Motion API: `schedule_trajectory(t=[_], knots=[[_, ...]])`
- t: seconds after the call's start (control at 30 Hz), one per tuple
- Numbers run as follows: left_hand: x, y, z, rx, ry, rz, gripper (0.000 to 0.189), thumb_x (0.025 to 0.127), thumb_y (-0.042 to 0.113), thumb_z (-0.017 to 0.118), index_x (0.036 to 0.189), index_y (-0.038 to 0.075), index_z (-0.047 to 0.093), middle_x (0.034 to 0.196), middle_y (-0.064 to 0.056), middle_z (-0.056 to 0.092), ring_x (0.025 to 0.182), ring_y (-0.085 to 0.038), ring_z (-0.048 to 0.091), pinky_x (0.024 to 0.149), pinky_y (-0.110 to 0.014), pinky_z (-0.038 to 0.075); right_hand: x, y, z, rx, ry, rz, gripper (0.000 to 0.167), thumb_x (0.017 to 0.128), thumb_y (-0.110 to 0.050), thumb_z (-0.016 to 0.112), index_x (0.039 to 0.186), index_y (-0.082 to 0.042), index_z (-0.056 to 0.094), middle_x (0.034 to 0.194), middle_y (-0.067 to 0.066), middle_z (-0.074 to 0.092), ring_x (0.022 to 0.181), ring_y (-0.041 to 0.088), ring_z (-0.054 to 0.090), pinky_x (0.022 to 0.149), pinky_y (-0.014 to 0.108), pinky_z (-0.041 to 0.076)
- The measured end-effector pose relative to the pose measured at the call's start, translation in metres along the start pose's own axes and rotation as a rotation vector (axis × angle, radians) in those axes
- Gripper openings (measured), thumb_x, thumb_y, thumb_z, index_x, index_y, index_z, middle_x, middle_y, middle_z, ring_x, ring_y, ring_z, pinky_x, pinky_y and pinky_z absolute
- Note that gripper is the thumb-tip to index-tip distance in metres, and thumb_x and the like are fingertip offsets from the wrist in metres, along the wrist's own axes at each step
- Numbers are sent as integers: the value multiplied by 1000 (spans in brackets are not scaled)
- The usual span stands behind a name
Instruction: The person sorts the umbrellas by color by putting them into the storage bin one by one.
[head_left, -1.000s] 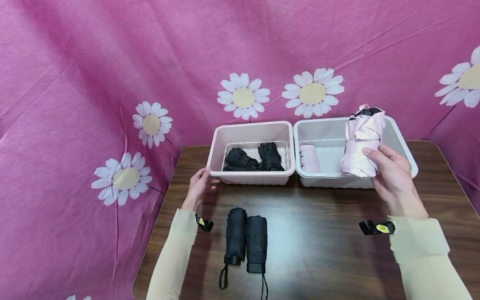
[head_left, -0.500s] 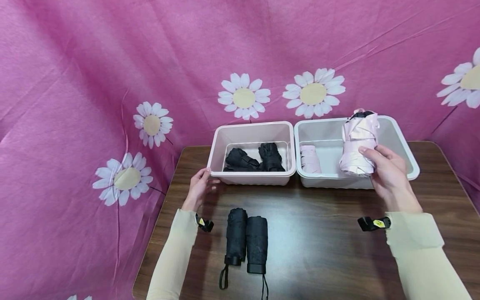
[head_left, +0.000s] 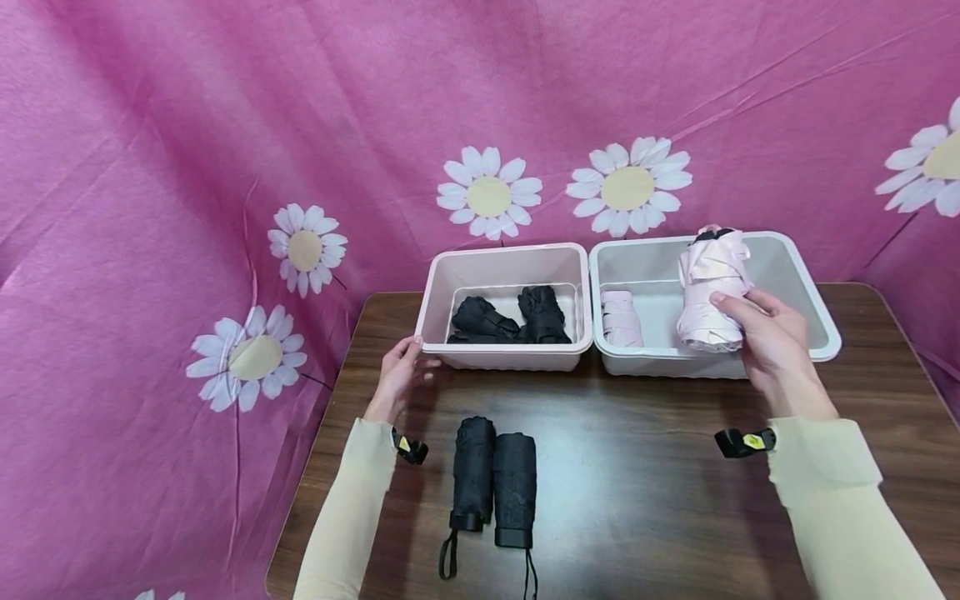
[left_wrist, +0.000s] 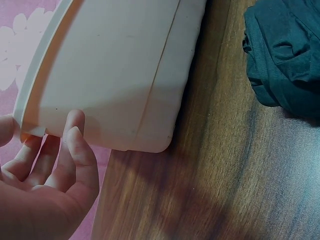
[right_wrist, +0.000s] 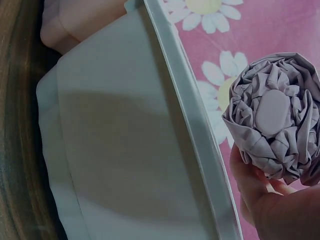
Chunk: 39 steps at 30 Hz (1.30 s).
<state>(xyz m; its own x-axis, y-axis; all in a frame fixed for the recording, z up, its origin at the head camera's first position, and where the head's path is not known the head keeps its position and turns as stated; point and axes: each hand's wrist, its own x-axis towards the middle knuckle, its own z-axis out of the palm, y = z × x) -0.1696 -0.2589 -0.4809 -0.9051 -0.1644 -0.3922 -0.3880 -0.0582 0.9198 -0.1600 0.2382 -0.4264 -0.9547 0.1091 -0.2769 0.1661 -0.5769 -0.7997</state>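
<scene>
My right hand (head_left: 778,350) grips a pale pink folded umbrella (head_left: 711,292) above the grey-white bin (head_left: 821,354). Its gathered end and oval tip (right_wrist: 272,112) face the right wrist camera. Another pink umbrella (head_left: 621,321) lies inside that bin at the left. My left hand (head_left: 397,375) holds the near left corner of the pinkish-white bin (head_left: 510,360), its thumb at the rim and fingers below. Inside that bin lie black folded umbrellas (head_left: 542,312), partly overlapping. Two more black folded umbrellas, one left (head_left: 473,471) and one right (head_left: 514,487), lie side by side on the table.
Both bins stand side by side at the back of the brown wooden table (head_left: 630,483), against a pink cloth (head_left: 360,108) printed with white flowers. Wrist straps (head_left: 411,447) hang from the table umbrellas' handles? No strap is hidden there.
My right hand has moved a little left and down with the pink umbrella, keeping it over the grey-white bin. The left hand stays at the bin's corner.
</scene>
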Motion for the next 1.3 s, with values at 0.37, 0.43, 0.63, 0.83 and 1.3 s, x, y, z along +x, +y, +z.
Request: schedule_trajectory(t=[0.37,0.43,0.63,0.83,1.3], knots=[[-1,-2,0,-16,3,2,35,101,26,50,130,6,51,94,8,65,73,-10,70,64,-26,53,3,0,1,-72,58,8,35,82,0,72,109,-15,55,82,-5,71,77,5,67,62,21,56],[-1,-2,0,-14,5,-2,34,101,27,50,129,7,51,94,7,65,73,-10,70,66,-28,53,3,-1,1,-56,71,-12,45,82,3,72,115,-14,48,83,-5,71,75,5,68,61,22,57],[0,-2,-1,-5,15,-1,39,100,31,52,131,6,51,97,5,65,74,-12,70,65,-28,53,1,0,3,25,52,-134,52,80,13,68,120,-8,43,88,3,74,72,11,71,66,29,60],[0,-3,-2,-13,14,-3,38,101,28,51,132,6,51,97,5,65,73,-12,70,65,-28,53,-3,6,7,-39,27,-150,37,82,6,71,112,-8,55,87,1,74,70,12,70,64,27,59],[3,-2,0,-13,8,1,40,101,30,51,134,7,50,100,-1,65,75,-12,70,71,-33,55,-21,16,27,97,-76,-179,23,83,13,65,100,-3,65,81,7,72,67,14,68,55,25,57]])
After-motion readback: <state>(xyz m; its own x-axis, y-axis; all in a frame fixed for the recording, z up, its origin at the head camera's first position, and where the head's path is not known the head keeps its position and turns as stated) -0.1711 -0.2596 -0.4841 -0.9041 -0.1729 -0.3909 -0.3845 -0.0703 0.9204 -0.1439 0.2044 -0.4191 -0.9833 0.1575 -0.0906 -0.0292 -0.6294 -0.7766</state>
